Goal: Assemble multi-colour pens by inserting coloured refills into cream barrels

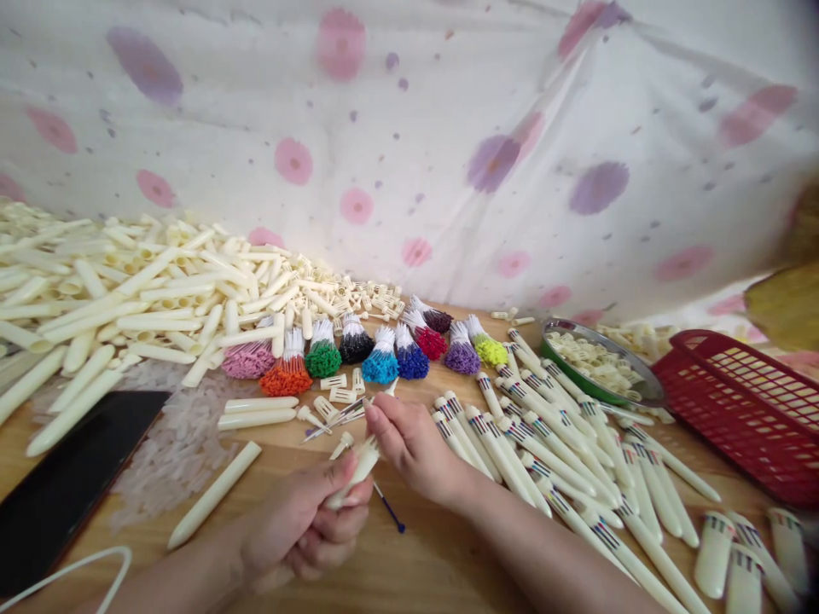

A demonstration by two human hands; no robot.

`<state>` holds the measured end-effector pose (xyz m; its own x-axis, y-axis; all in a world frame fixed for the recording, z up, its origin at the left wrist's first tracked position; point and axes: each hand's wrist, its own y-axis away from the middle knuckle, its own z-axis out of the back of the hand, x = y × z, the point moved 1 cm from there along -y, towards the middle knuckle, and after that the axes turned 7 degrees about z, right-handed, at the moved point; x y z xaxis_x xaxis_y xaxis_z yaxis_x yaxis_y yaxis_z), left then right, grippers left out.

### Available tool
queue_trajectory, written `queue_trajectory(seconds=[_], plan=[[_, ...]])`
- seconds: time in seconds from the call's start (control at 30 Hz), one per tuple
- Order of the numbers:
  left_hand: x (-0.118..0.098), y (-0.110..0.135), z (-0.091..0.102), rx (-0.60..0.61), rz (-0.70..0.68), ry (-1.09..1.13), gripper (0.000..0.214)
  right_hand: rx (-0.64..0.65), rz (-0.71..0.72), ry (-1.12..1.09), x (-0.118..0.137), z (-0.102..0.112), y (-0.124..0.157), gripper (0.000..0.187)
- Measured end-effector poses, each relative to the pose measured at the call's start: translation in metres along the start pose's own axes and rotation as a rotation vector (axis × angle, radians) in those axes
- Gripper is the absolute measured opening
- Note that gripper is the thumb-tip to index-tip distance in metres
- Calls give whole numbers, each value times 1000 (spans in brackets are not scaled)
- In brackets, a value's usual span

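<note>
Lower centre of the frame: the left hand (307, 524), grip clamped on a cream pen barrel (356, 475), met the right hand (413, 448), grip pinched together on a thin refill (372, 440), apparently being loaded; seating it called for a straight push.

No readable text, label or number anywhere.

Bright, soft daylight filters through the floral curtain (448, 128); shadows on the desk (422, 563) stay faint, edges bow with wide-angle distortion, and the right corners blur
</note>
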<state>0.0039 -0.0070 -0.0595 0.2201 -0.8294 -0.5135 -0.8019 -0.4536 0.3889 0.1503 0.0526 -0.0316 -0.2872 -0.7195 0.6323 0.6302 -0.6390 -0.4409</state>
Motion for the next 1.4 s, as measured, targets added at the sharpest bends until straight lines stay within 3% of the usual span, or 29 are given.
queue_trajectory(seconds=[0.17, 0.33, 0.47, 0.57, 0.63, 0.83, 1.03, 1.2, 1.4], plan=[[1, -8, 3, -361, -134, -345, 48, -42, -130, 2, -6, -6, -3, 34], [-1, -8, 5, -768, -450, -909, 30, -77, -260, 31, -13, -14, -4, 34], [-4, -7, -1, -1052, -396, -1257, 15, -55, -323, 62, -13, -17, -5, 33], [-4, -8, -4, -1127, -331, -1316, 12, -61, -359, 99, -10, -20, -5, 32], [-3, -7, -4, -1099, -358, -1277, 12, -92, -361, 112, -7, -21, -4, 32], [0, -6, 0, -863, -472, -1040, 25, -119, -328, 55, -4, -20, -4, 34], [8, -17, -4, -643, -215, -498, 44, -66, -312, 38, -8, -20, -3, 32], [-1, -5, -8, -424, 74, -175, 50, -4, -219, -47, -13, -17, -1, 32], [-3, 4, 1, -191, 124, 95, 44, 23, -105, -143, -10, -10, -3, 34]])
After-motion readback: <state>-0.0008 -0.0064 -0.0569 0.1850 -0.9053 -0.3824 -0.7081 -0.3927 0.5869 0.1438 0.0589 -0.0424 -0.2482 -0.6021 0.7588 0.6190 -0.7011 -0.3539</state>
